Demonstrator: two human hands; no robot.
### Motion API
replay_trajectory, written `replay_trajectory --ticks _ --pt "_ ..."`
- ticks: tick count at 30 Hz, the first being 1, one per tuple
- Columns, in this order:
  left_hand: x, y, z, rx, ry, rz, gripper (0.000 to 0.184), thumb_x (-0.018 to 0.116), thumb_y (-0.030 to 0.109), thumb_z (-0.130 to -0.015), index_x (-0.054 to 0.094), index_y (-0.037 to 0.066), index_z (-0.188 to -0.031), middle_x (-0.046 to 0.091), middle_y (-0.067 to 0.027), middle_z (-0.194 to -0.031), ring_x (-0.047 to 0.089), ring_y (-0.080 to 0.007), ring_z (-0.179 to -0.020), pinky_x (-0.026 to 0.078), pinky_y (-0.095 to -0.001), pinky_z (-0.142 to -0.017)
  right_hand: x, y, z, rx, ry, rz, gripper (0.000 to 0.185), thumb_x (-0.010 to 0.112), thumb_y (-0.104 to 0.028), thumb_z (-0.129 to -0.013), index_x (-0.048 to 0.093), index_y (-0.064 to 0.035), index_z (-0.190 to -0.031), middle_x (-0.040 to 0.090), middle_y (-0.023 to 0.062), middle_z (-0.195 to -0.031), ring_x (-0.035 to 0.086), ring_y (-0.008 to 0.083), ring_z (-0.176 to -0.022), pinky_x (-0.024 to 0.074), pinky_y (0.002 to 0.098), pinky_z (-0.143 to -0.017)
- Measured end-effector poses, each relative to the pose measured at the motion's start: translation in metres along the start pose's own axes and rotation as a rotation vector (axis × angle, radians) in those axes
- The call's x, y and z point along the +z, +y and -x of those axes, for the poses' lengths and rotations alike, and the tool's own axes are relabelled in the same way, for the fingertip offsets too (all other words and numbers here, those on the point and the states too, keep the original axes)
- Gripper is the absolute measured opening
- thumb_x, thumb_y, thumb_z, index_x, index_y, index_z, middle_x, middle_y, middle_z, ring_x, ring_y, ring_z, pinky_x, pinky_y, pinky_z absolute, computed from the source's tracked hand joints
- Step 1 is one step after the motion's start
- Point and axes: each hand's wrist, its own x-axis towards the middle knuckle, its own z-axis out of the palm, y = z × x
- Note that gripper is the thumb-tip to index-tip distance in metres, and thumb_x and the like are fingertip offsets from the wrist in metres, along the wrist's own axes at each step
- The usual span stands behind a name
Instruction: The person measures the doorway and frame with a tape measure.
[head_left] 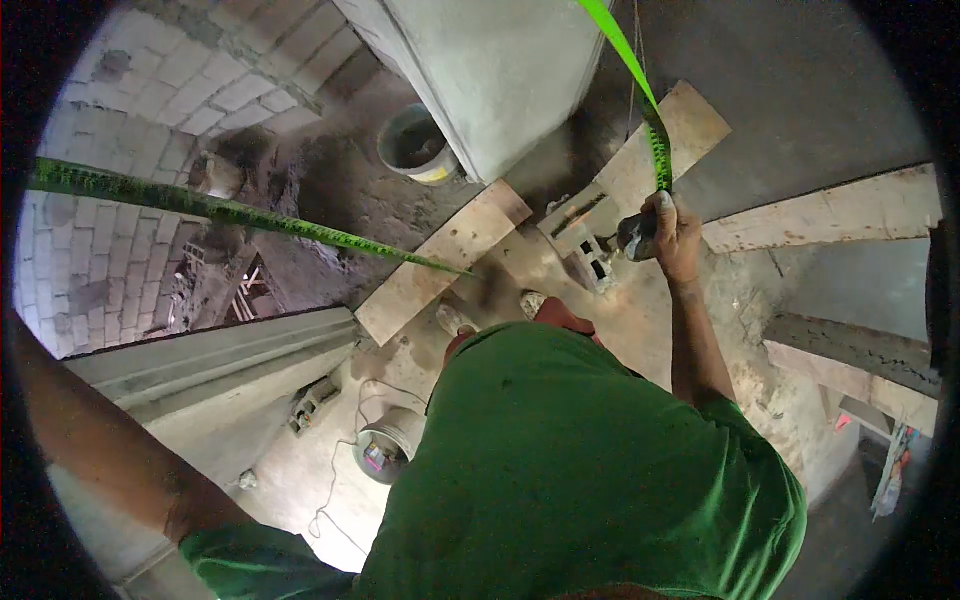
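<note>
My right hand [678, 238] is closed around a dark tape measure [636, 238], out in front and to the right of my body. From it a bright green blade [622, 45] rises and runs out of the top of the view. Another length of green blade [250, 218] crosses the left side, its narrow end hanging near a wooden plank [445, 262]. Whether both lengths are one blade, I cannot tell. My left arm [110, 450] stretches to the left edge; the hand itself lies outside the view.
A hollow concrete block [585, 240] and another board [670, 140] lie ahead. One bucket [415, 145] stands by the pale column [490, 80], another bucket [390, 445] at my left with a cord beside it. Block walls [110, 230] stand left; wood-edged openings [830, 212] are at right.
</note>
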Motion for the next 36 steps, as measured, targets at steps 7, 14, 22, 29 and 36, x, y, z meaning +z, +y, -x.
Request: replay_trajectory --ticks 7,14,22,29,36 --pt "0.062 -0.046 0.08 -0.594 0.198 0.134 0.041 0.057 0.033 -0.097 0.062 0.001 -0.122 0.065 -0.0114 -0.106 0.065 -0.0244 -0.094 0.054 -0.0385 -0.081 -0.005 0.017 0.012 0.057 -0.009 -0.072 0.04 0.05 -0.032 -0.104 0.066 0.0001 -0.085 0.065 0.0055 -0.075 0.06 0.0139 -0.069 0.0473 0.0301 -0.065" --pt "0.185 0.02 0.171 -1.121 0.273 0.772 0.028 0.059 0.02 -0.098 0.063 -0.002 -0.114 0.067 -0.0113 -0.097 0.066 -0.0227 -0.093 0.055 -0.0369 -0.087 -0.02 0.011 0.018 0.057 -0.016 0.029 0.04 0.051 -0.031 -0.104 0.067 0.0009 -0.086 0.065 0.0057 -0.073 0.06 0.0133 -0.067 0.0471 0.0305 -0.063" --pt "0.107 -0.008 0.146 -0.724 0.204 0.454 0.032 0.056 0.018 -0.099 0.06 -0.004 -0.123 0.068 -0.0168 -0.108 0.066 -0.0305 -0.102 0.053 -0.0441 -0.095 -0.061 0.003 -0.011 0.07 0.184 -0.036 0.037 0.055 -0.03 -0.101 0.07 0.0015 -0.087 0.067 0.0048 -0.076 0.059 0.0129 -0.07 0.0487 0.0316 -0.066" --pt "0.049 0.0 0.125 -0.511 0.253 0.663 0.029 0.053 0.02 -0.103 0.06 0.0 -0.122 0.066 -0.0116 -0.108 0.064 -0.0276 -0.104 0.051 -0.0418 -0.097 -0.073 0.034 -0.056 -0.078 0.191 0.296 0.043 0.053 -0.041 -0.102 0.07 -0.0011 -0.103 0.072 0.0089 -0.091 0.065 0.0183 -0.084 0.0519 0.0346 -0.078" --pt "0.056 -0.046 0.132 -0.587 0.243 0.996 0.028 0.053 0.026 -0.104 0.061 0.005 -0.121 0.063 -0.0062 -0.109 0.062 -0.0243 -0.106 0.05 -0.0403 -0.097 -0.013 -0.003 -0.07 -0.06 0.093 0.11 0.042 0.048 -0.034 -0.104 0.07 0.0008 -0.094 0.071 0.0084 -0.088 0.065 0.0193 -0.078 0.0514 0.0346 -0.074"
